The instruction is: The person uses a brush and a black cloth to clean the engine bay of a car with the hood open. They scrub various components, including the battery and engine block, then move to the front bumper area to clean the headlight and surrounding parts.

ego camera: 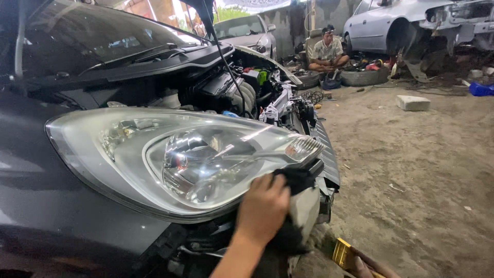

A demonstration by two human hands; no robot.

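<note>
A large clear headlight [170,154] sits in the front corner of a dark grey car [46,216] with its bonnet up and front bumper off. My left hand [263,208] rests against the headlight's lower right edge, its fingertips on a black part [301,176] at that corner. Whether the fingers grip that part or only press on it is unclear. At the bottom edge of the view my right hand [371,267] is partly cut off and holds a yellow-handled tool [341,253].
The open engine bay [242,87] lies behind the headlight. Dirt floor [411,170] spreads to the right, with a concrete block [413,103] on it. A person [327,51] sits at the back among tyres and parts. Other cars [391,23] stand behind.
</note>
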